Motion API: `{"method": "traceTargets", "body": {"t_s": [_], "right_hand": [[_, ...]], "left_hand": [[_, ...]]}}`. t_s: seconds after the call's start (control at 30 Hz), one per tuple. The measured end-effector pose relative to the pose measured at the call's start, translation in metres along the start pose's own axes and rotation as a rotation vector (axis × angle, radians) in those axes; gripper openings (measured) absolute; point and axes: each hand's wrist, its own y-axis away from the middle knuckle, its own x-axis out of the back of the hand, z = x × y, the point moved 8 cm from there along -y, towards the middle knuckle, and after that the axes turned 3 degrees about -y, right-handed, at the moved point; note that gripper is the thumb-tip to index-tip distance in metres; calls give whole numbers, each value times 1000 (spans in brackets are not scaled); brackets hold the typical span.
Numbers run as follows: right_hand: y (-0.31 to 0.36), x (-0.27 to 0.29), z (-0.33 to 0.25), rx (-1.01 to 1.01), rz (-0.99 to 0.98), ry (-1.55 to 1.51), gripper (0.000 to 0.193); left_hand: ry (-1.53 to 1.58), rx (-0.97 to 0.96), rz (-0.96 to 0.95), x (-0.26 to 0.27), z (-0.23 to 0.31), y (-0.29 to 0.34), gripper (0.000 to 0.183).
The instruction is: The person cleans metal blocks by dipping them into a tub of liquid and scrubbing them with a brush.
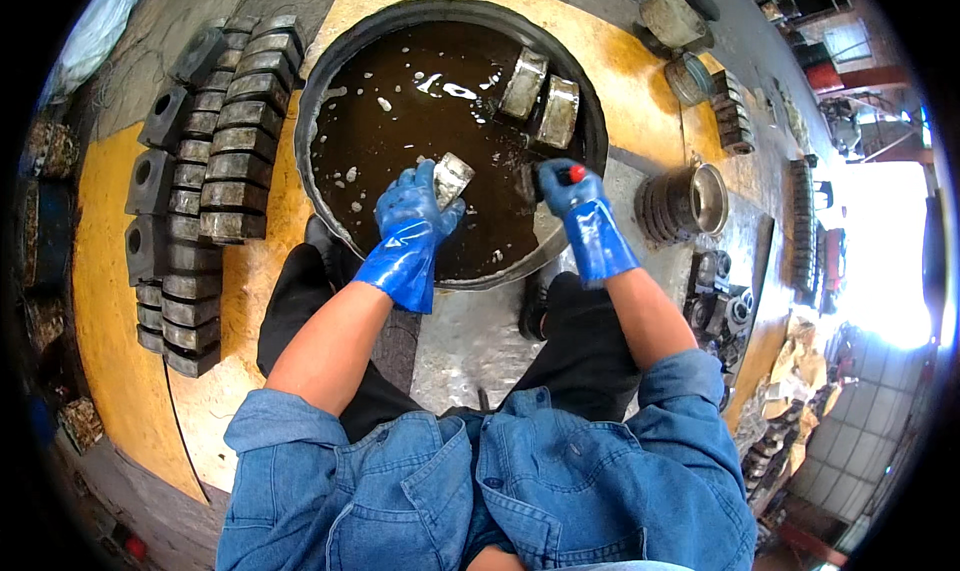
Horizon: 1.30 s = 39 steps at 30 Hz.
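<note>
Both my hands wear blue rubber gloves over a round black tub [303, 131] of dark brown liquid with foam patches. My left hand [415, 206] is closed on a wet, shiny metal block [453, 178] above the liquid near the tub's front. To its right, my right hand [575, 191] grips a dark brush-like tool with a red handle end [577, 174]; its working end is dark and blurred against the liquid. Two more metal blocks, one [524, 83] beside another [557, 113], lie at the tub's right inner side.
Long rows of metal blocks [240, 141] stand left of the tub, beside dark blocks with round holes [150, 181]. On the right are stacked metal rings [685, 203], cans [688, 78], another block row [732, 111] and metal parts [720, 296]. My legs straddle the tub's near side.
</note>
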Motion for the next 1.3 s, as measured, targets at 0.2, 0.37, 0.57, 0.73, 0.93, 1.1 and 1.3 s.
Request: {"method": "traceTargets", "body": {"t_s": [0.2,0.37,0.57,0.73,0.93,1.1,1.3], "right_hand": [[11,-58,-7,203,-339,433,28],[-3,-41,-26,99,-439,376,28],[-43,32,-123,241,-537,120,25],[-100,60,-130,163,-607,131,25],[-180,75,-120,280,-523,202,24],[-213,64,-126,242,-440,291,23],[-210,50,-139,322,-427,345,26]], "left_hand": [[-58,57,-38,14,2,0,80],[-30,116,-161,16,2,-5,86],[-61,213,-232,12,-6,-7,87],[-60,202,-259,12,2,-11,83],[-60,172,-253,10,2,-11,80],[-43,184,-285,14,1,-10,81],[-65,192,-265,11,-4,-10,79]]}}
